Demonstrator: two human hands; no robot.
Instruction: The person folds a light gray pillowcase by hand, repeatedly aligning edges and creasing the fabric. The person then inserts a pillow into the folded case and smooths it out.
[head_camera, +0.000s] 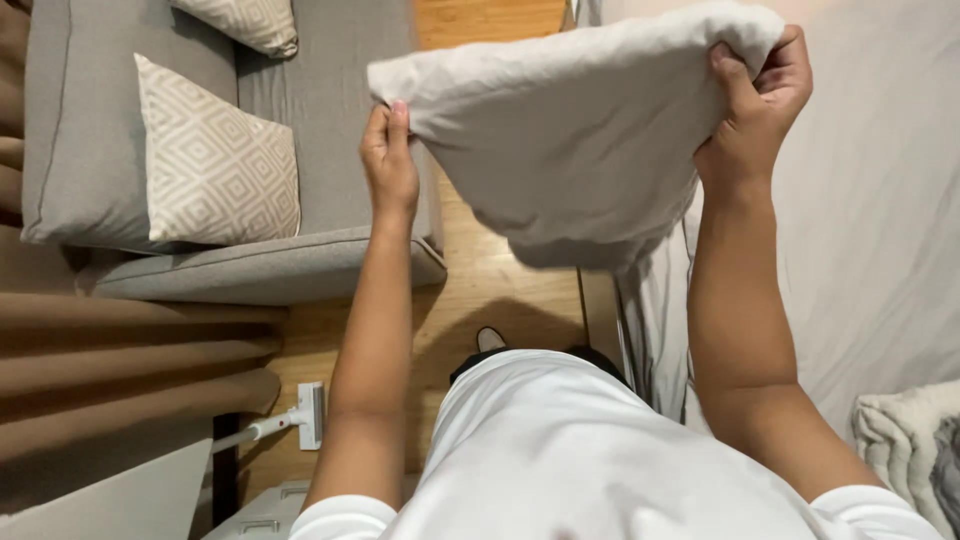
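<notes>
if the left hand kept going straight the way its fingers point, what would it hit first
Probably the grey sofa seat beyond the left hand, which grips the pillow; depth is unclear, so it may pass above.

- The pillow hangs above the floor, between the sofa on its left and the bed on its right.
- The left hand grips the pillow's left corner; the right hand grips its right corner.
- Two cushions lie on the sofa, left of the pillow.
- A vacuum head sits on the floor, below-left of the pillow.
</notes>
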